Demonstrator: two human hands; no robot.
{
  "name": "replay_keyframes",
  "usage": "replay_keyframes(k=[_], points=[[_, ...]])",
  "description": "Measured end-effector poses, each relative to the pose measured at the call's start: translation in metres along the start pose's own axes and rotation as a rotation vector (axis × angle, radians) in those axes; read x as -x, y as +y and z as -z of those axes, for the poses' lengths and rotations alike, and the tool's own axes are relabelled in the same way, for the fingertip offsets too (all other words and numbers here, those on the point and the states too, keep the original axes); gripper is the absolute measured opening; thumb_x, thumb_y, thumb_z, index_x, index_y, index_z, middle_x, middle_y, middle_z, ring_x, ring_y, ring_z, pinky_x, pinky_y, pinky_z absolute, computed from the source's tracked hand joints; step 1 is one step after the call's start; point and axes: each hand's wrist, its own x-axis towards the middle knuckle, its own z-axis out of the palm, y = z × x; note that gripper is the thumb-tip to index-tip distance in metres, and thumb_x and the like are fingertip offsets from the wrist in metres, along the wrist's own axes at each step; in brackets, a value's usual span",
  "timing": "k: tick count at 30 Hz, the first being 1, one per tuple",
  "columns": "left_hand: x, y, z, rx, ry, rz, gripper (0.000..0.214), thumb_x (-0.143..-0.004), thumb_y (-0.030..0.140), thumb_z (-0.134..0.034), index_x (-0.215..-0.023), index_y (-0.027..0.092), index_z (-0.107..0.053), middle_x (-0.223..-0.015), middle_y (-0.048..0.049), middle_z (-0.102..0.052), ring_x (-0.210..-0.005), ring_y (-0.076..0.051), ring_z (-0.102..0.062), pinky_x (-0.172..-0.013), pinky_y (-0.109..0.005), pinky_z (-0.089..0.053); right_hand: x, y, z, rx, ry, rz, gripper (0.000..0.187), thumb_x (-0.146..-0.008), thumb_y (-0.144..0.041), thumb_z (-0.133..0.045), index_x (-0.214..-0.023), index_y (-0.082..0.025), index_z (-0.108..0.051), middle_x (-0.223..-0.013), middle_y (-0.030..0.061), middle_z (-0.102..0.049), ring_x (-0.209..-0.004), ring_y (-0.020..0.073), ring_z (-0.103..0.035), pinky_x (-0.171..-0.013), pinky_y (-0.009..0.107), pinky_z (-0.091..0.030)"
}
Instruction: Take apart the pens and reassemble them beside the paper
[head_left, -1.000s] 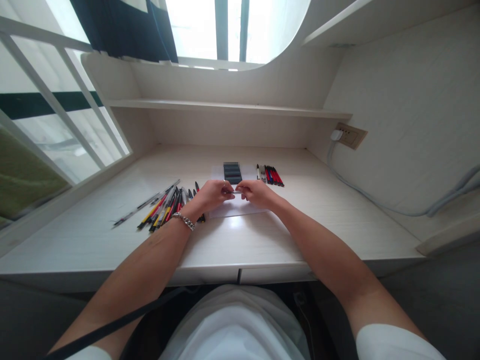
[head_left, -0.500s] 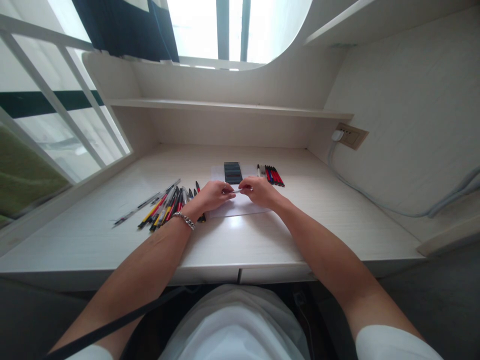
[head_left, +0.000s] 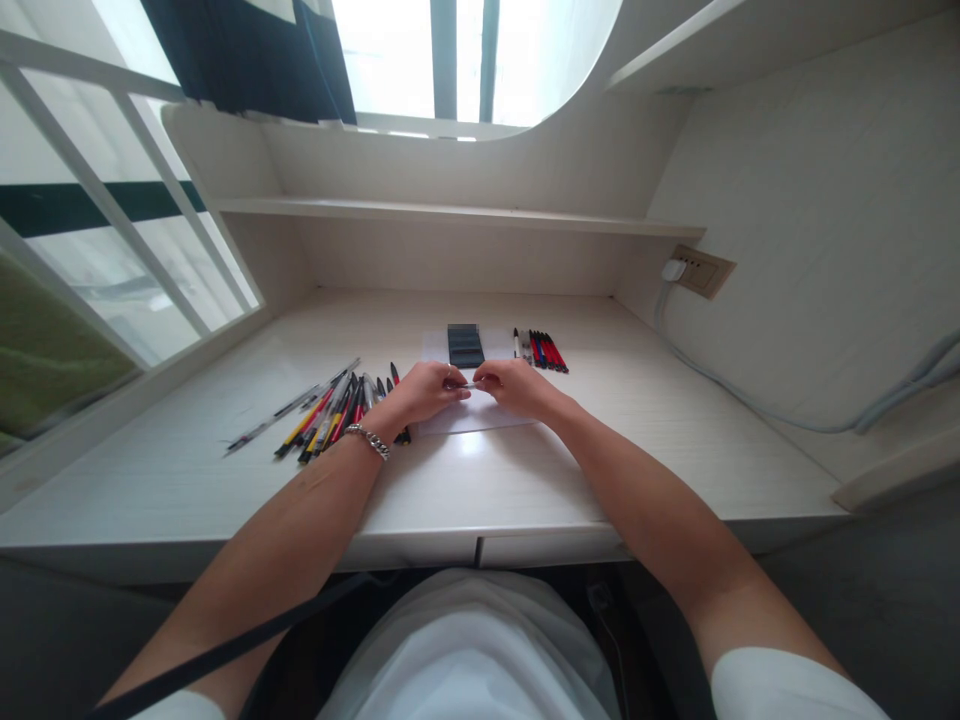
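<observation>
Over a white sheet of paper (head_left: 480, 418), my two hands meet at a thin, pale pen (head_left: 470, 386), held level between them. My left hand (head_left: 430, 390), with a chain bracelet at its wrist, pinches the pen's left end. At the other end the fingers of my right hand (head_left: 516, 385) are closed on it. The fingertips cover most of the pen. Just beyond the hands, a dark flat rectangular object (head_left: 466, 345) lies on the paper; its kind is unclear.
A loose heap of pens (head_left: 330, 410) lies left on the white desk (head_left: 660, 440), partly behind my left wrist. Right of the paper, several red and dark pens (head_left: 548, 352) lie in a row. A shelf (head_left: 465, 212) spans the back. A plug and cable (head_left: 673, 270) hang at the right wall.
My right hand has shifted very slightly down and left along the pen. Both hands keep their grip, and the other things lie as before.
</observation>
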Motion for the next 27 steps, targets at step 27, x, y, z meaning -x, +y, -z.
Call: replay_keyframes(k=[27], points=[[-0.0002, -0.0002, -0.0007, 0.009, 0.025, -0.011, 0.028, -0.077, 0.042, -0.065, -0.09, 0.019, -0.076, -0.082, -0.0042, -0.074, -0.073, -0.017, -0.064, -0.067, -0.026, -0.044, 0.001, -0.0038, -0.0008, -0.004, -0.071, -0.047, 0.021, -0.094, -0.024, -0.05, -0.097, -0.02, -0.071, -0.079, 0.003, -0.071, -0.071, 0.0134, -0.06, -0.066, 0.022, -0.039]])
